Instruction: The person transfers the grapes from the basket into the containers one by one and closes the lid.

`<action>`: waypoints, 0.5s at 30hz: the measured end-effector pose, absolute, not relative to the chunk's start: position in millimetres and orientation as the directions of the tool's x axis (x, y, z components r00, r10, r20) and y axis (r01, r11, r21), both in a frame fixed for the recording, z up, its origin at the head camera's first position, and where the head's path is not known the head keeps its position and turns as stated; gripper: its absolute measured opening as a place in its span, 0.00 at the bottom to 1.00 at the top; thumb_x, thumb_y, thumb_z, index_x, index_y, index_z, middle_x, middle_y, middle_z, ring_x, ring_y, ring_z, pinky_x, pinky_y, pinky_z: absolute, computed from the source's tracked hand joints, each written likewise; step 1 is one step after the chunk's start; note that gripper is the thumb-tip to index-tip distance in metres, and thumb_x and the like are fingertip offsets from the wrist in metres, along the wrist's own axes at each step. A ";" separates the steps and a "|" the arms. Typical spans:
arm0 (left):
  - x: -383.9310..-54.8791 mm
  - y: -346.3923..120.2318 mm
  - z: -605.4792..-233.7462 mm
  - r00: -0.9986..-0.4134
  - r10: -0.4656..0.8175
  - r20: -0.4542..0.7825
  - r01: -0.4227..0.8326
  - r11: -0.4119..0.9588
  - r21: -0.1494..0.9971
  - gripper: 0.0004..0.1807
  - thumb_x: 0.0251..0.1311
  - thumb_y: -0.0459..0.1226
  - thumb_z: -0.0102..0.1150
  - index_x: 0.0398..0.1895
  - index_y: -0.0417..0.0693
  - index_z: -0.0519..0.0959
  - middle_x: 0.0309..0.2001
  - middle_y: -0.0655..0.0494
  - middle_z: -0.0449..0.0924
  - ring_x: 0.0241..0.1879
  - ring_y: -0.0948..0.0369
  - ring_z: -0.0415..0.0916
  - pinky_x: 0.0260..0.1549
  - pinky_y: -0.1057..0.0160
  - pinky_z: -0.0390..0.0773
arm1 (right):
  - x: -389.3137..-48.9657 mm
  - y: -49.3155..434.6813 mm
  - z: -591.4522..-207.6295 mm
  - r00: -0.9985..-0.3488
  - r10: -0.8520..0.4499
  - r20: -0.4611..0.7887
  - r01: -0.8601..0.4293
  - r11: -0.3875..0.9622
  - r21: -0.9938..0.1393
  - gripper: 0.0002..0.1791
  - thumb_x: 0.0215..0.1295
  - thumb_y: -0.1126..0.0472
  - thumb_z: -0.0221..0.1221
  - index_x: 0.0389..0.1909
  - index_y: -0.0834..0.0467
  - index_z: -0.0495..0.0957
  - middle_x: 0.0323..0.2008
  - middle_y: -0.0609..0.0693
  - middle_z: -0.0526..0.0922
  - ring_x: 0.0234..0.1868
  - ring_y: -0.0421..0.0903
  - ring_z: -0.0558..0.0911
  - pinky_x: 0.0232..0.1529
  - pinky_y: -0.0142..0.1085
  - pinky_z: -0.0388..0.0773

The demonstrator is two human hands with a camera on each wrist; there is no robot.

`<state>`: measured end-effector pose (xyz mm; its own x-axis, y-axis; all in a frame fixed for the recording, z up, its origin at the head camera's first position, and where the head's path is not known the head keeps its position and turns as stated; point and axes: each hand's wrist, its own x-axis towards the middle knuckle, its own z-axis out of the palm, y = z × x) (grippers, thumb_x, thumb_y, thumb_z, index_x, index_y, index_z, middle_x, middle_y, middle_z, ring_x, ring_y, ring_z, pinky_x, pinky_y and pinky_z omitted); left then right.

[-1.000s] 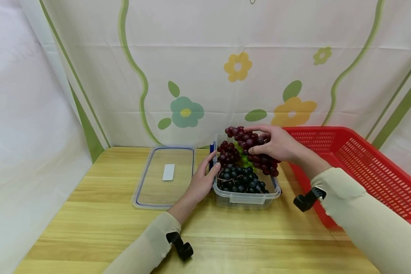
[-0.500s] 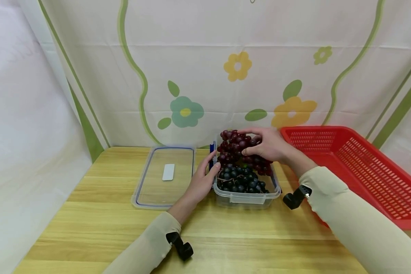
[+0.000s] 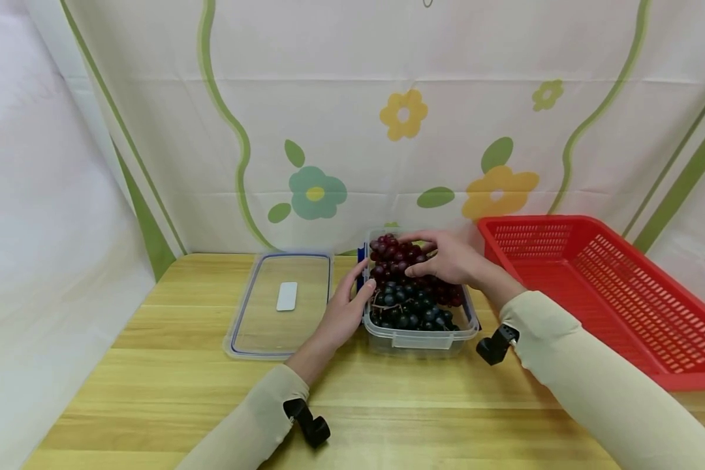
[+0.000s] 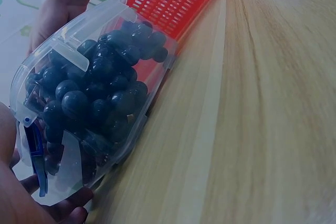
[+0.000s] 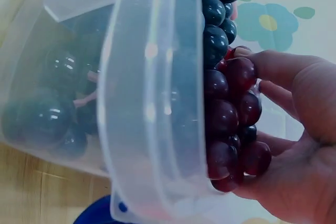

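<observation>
A clear plastic food container (image 3: pixel 423 339) on the table holds bunches of grapes. My right hand (image 3: pixel 446 261) grips a bunch of dark red grapes (image 3: pixel 390 251) at the container's back half, thumb and fingers spread around it. In the right wrist view, the red grapes (image 5: pixel 223 116) bulge over the rim between thumb and fingers. Black grapes (image 3: pixel 411 307) fill the front half. My left hand (image 3: pixel 343 310) rests against the container's left side, fingers extended along it and thumb at the rim, by a blue clip strip (image 4: pixel 37 156). The left wrist view shows black grapes (image 4: pixel 100 82) through the wall.
To the left lies the container's clear lid (image 3: pixel 258 333) with a blue seal and a white label (image 3: pixel 286 296). A red plastic basket (image 3: pixel 599 294) stands close at the right. Behind the table hangs a flower-patterned curtain (image 3: pixel 352 130).
My right hand has moved left and down with the red grapes, from above the container's right side to inside it. The green grapes are now covered. The left hand has stayed put.
</observation>
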<state>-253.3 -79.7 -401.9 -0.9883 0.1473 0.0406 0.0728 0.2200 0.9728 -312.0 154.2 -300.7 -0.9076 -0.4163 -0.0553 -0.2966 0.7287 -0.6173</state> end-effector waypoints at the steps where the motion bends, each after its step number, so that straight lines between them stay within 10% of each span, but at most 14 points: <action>1: -253.2 -79.7 -402.1 -0.988 0.149 0.040 0.072 0.219 0.973 0.31 0.82 0.56 0.48 0.84 0.77 0.57 0.87 0.59 0.48 0.86 0.46 0.44 0.79 0.28 0.51 | -311.4 154.9 -300.8 -0.910 -0.411 -0.053 -0.292 0.728 -0.621 0.36 0.70 0.53 0.70 0.78 0.45 0.71 0.76 0.62 0.71 0.74 0.65 0.73 0.66 0.63 0.78; 15: -252.8 -79.7 -401.0 -0.988 0.150 0.038 0.070 0.216 0.974 0.32 0.81 0.58 0.48 0.84 0.76 0.57 0.87 0.61 0.48 0.87 0.47 0.44 0.79 0.29 0.51 | -285.2 164.7 -295.4 -0.951 -0.309 -0.019 -0.234 0.759 -0.608 0.27 0.69 0.54 0.71 0.68 0.51 0.81 0.64 0.61 0.84 0.61 0.60 0.86 0.56 0.51 0.87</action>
<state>-252.8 -79.7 -401.0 -0.9880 0.1495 0.0379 0.0701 0.2163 0.9738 -285.2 164.7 -295.4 -0.9510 -0.3085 -0.0189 -0.2341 0.7589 -0.6077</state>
